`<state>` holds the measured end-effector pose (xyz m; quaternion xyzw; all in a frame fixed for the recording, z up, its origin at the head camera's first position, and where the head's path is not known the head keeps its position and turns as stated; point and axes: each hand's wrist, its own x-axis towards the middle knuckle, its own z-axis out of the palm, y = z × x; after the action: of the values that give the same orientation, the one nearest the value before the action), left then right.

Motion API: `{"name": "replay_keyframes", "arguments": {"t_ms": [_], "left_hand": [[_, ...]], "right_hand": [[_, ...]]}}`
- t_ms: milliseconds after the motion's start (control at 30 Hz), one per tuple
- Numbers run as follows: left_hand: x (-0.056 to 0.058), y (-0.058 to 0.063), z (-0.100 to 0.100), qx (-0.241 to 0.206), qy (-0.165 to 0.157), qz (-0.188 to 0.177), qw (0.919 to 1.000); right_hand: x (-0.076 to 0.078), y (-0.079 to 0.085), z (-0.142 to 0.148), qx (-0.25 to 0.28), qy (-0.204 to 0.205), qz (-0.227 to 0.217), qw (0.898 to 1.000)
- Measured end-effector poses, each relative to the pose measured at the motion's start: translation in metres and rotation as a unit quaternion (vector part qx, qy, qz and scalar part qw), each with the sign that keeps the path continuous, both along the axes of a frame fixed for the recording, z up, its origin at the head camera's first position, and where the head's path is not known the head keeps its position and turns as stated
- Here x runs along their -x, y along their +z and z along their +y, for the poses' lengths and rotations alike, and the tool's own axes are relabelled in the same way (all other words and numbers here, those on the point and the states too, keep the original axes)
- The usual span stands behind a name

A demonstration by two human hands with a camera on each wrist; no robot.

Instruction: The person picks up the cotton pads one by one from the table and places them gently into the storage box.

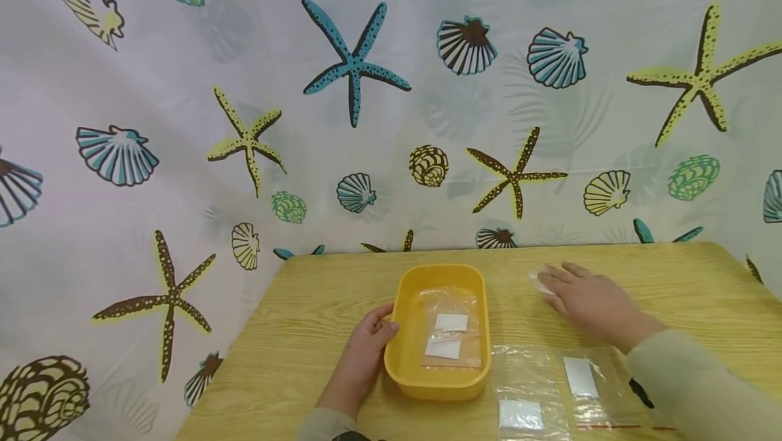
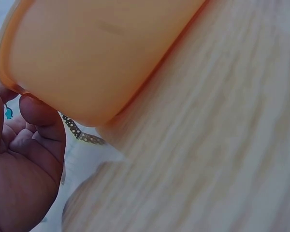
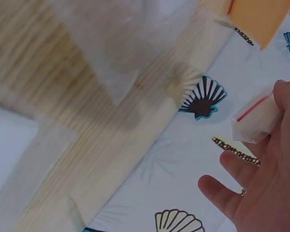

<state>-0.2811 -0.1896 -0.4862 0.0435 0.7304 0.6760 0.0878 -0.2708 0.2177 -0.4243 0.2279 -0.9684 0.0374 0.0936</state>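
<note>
My left hand (image 1: 360,353) grips the left rim of a yellow plastic tub (image 1: 436,392), thumb over the edge. Inside the tub lie clear zip bags (image 1: 464,353) with white pieces in them. In the left wrist view, the fingers (image 2: 41,116) curl at the tub's rim. To the right of the tub, my right hand (image 1: 589,295) is over the back of the table, pinching a small clear zip bag (image 3: 256,118). That bag's red seal strip shows in the right wrist view, where two other fingers (image 3: 220,193) stand spread apart from it.
On the wooden table (image 1: 287,319), right of the tub, lie more clear bags: one with a white piece (image 1: 520,415) and another with a white rectangle (image 1: 580,377). My right sleeve (image 1: 690,373) overlaps bags there. A shell-and-starfish curtain (image 1: 391,156) hangs behind the table.
</note>
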Motion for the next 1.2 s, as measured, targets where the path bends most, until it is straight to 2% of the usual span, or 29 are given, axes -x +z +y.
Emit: {"name": "replay_keyframes", "arguments": {"t_ms": [367,967,1200], "left_hand": [[0.001,-0.002,0.000,-0.006,0.002,0.003,1.0000],[0.002,-0.004,-0.001,-0.019,-0.006,0.008,0.9998],[0.001,-0.002,0.000,-0.021,-0.005,0.004,0.9998]], "right_hand": [[-0.001,0.004,-0.038,-0.002,0.014,0.011,1.000],[-0.004,0.000,-0.072,0.016,0.025,0.017,0.999],[-0.009,0.003,-0.086,0.034,0.030,0.001,0.999]]}}
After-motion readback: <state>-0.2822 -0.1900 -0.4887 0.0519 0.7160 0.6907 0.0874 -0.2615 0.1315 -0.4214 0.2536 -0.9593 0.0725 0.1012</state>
